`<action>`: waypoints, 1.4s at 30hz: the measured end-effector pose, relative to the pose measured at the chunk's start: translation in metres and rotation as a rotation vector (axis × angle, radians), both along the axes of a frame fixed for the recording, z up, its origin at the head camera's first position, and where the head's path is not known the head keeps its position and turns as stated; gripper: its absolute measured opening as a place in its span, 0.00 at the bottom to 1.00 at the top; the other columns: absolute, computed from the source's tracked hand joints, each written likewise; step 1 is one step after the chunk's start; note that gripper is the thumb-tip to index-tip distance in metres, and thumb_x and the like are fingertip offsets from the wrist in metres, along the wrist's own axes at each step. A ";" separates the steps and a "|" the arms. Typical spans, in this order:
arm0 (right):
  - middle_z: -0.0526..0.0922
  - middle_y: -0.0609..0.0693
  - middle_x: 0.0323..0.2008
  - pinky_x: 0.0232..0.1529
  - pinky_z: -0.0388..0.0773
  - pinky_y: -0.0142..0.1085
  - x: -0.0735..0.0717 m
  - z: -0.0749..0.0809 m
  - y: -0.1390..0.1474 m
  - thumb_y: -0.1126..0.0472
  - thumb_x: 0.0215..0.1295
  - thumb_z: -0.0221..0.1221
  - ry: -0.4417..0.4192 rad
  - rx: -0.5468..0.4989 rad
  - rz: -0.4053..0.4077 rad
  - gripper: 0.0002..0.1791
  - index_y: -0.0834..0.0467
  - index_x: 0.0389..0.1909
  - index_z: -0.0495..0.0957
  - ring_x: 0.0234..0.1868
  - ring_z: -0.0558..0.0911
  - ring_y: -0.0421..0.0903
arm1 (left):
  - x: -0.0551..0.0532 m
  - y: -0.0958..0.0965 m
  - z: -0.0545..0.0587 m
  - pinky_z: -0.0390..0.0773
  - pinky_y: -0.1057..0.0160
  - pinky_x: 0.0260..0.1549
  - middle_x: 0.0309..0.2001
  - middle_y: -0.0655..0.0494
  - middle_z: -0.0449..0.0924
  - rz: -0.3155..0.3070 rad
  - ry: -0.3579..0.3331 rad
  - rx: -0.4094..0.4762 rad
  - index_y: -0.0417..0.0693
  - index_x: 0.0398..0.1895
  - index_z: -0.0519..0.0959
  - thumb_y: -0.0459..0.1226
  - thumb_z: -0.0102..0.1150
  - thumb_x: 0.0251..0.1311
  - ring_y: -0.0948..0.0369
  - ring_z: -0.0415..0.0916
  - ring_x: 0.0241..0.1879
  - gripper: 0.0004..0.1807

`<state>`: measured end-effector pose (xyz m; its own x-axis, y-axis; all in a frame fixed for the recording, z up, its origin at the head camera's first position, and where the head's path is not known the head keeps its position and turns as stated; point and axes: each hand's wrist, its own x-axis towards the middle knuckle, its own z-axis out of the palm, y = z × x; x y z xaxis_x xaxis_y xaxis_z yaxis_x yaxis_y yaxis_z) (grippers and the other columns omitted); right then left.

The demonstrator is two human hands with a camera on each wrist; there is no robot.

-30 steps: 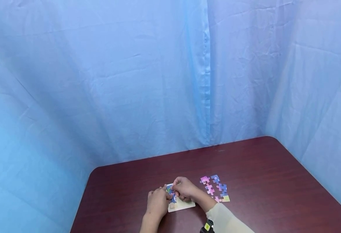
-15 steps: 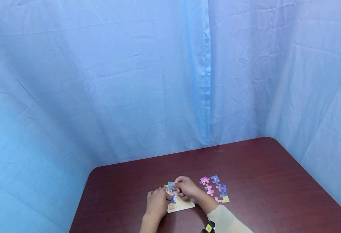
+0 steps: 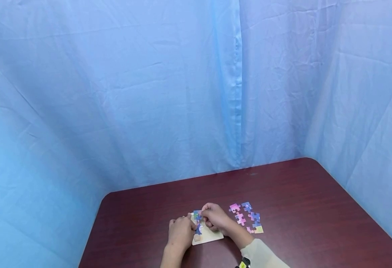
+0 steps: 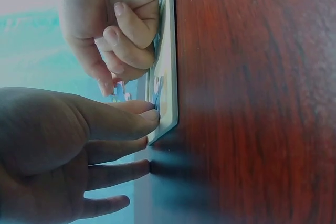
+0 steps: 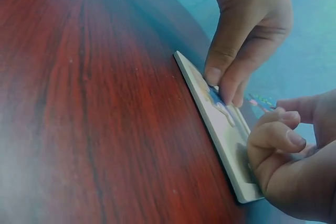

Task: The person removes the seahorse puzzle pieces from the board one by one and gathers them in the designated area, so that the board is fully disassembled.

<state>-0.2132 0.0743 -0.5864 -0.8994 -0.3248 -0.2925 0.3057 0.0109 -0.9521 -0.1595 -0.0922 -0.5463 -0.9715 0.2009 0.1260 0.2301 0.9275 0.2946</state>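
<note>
My right hand (image 3: 214, 217) pinches a blue and green jigsaw piece (image 3: 196, 214) between thumb and index finger, just above the far left corner of a pale puzzle board (image 3: 212, 235). The other fingers of that hand are curled in over the board. In the right wrist view, the held jigsaw piece (image 5: 261, 102) is tilted. My left hand (image 3: 180, 231) rests at the board's left side with fingers extended. Its thumb and index fingertip press on a dark blue jigsaw piece (image 5: 216, 98) lying in the board. A beige piece (image 3: 197, 237) lies at the near left corner.
To the right of the board, several loose pink, blue and yellow jigsaw pieces (image 3: 241, 218) lie on the dark red table (image 3: 293, 201). Light blue curtains (image 3: 169, 93) hang behind the table and along both sides.
My right hand has shifted slightly right, and the pinched piece was lifted off the board, then lowered a little near the far left corner. The left hand stays in place.
</note>
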 end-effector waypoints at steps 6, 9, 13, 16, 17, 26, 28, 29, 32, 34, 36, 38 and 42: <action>0.72 0.47 0.25 0.17 0.56 0.28 0.002 0.013 0.011 0.62 0.73 0.57 0.052 0.046 -0.084 0.06 0.60 0.38 0.72 0.16 0.61 0.36 | -0.002 0.003 0.001 0.77 0.42 0.52 0.53 0.49 0.91 0.013 0.005 -0.016 0.55 0.30 0.94 0.34 0.79 0.48 0.51 0.88 0.45 0.07; 0.68 0.44 0.20 0.16 0.55 0.28 0.000 0.017 0.018 0.63 0.71 0.58 0.067 0.063 -0.146 0.07 0.61 0.34 0.72 0.15 0.59 0.36 | -0.002 0.005 0.002 0.77 0.42 0.52 0.48 0.51 0.93 0.018 0.013 -0.016 0.54 0.29 0.93 0.33 0.79 0.49 0.52 0.88 0.43 0.06; 0.62 0.41 0.14 0.15 0.54 0.28 -0.003 0.019 0.029 0.63 0.70 0.58 0.085 0.101 -0.207 0.07 0.60 0.32 0.72 0.13 0.58 0.35 | -0.001 0.006 0.002 0.78 0.42 0.53 0.42 0.54 0.94 0.028 0.017 -0.003 0.53 0.29 0.93 0.32 0.79 0.49 0.53 0.88 0.43 0.06; 0.61 0.41 0.13 0.15 0.54 0.29 -0.005 0.020 0.039 0.64 0.68 0.57 0.097 0.131 -0.229 0.06 0.60 0.31 0.73 0.13 0.57 0.35 | 0.000 0.006 0.002 0.78 0.42 0.53 0.41 0.54 0.94 0.032 0.021 -0.002 0.53 0.29 0.93 0.32 0.79 0.49 0.53 0.88 0.42 0.06; 0.61 0.41 0.13 0.15 0.54 0.29 -0.006 0.020 0.042 0.63 0.68 0.57 0.098 0.138 -0.230 0.06 0.60 0.31 0.73 0.13 0.56 0.36 | 0.000 0.006 0.002 0.78 0.42 0.53 0.41 0.54 0.94 0.031 0.024 -0.003 0.53 0.29 0.93 0.32 0.79 0.49 0.53 0.88 0.43 0.06; 0.66 0.41 0.14 0.15 0.58 0.29 -0.012 0.026 0.069 0.67 0.64 0.58 0.189 0.268 -0.268 0.02 0.60 0.32 0.74 0.12 0.60 0.37 | 0.002 0.005 0.002 0.78 0.42 0.53 0.55 0.48 0.91 0.030 0.036 0.000 0.52 0.30 0.93 0.32 0.79 0.48 0.51 0.88 0.46 0.07; 0.72 0.44 0.17 0.17 0.63 0.31 -0.012 0.027 0.073 0.68 0.63 0.60 0.217 0.330 -0.265 0.02 0.62 0.36 0.77 0.15 0.66 0.38 | 0.002 0.006 0.002 0.78 0.42 0.53 0.53 0.48 0.91 0.033 0.037 -0.002 0.52 0.30 0.93 0.32 0.80 0.48 0.51 0.88 0.46 0.07; 0.76 0.45 0.19 0.19 0.67 0.32 -0.012 0.027 0.075 0.68 0.63 0.61 0.232 0.365 -0.261 0.04 0.62 0.38 0.79 0.16 0.69 0.40 | 0.002 0.005 0.001 0.78 0.42 0.53 0.52 0.48 0.92 0.037 0.036 -0.003 0.52 0.29 0.93 0.32 0.80 0.48 0.51 0.88 0.45 0.07; 0.84 0.49 0.26 0.25 0.74 0.35 -0.011 0.026 0.078 0.67 0.64 0.64 0.262 0.441 -0.243 0.07 0.63 0.42 0.84 0.22 0.78 0.44 | 0.002 0.005 0.000 0.79 0.41 0.54 0.48 0.50 0.93 0.043 0.042 -0.008 0.53 0.28 0.93 0.32 0.80 0.47 0.52 0.88 0.44 0.07; 0.86 0.51 0.27 0.27 0.76 0.37 -0.009 0.026 0.079 0.67 0.65 0.64 0.272 0.477 -0.234 0.06 0.62 0.41 0.86 0.24 0.81 0.46 | 0.002 0.005 0.000 0.79 0.41 0.54 0.48 0.50 0.93 0.046 0.041 -0.010 0.53 0.28 0.93 0.32 0.80 0.47 0.52 0.88 0.43 0.07; 0.86 0.52 0.27 0.27 0.77 0.37 -0.007 0.025 0.079 0.67 0.66 0.64 0.283 0.513 -0.221 0.05 0.61 0.39 0.87 0.23 0.82 0.47 | 0.003 0.005 0.000 0.79 0.41 0.54 0.46 0.51 0.93 0.046 0.038 -0.009 0.53 0.28 0.93 0.32 0.80 0.47 0.52 0.88 0.43 0.06; 0.85 0.52 0.26 0.25 0.76 0.37 -0.005 0.025 0.078 0.67 0.67 0.63 0.287 0.542 -0.205 0.04 0.60 0.37 0.86 0.22 0.82 0.47 | 0.004 0.005 0.001 0.79 0.42 0.53 0.45 0.52 0.93 0.042 0.037 -0.012 0.53 0.27 0.93 0.32 0.80 0.47 0.52 0.88 0.43 0.06; 0.84 0.51 0.26 0.24 0.75 0.37 -0.004 0.026 0.076 0.68 0.66 0.62 0.305 0.610 -0.173 0.04 0.59 0.35 0.85 0.22 0.79 0.45 | 0.004 0.005 0.001 0.78 0.43 0.50 0.41 0.53 0.93 0.034 0.041 -0.018 0.53 0.27 0.92 0.33 0.80 0.47 0.52 0.88 0.42 0.06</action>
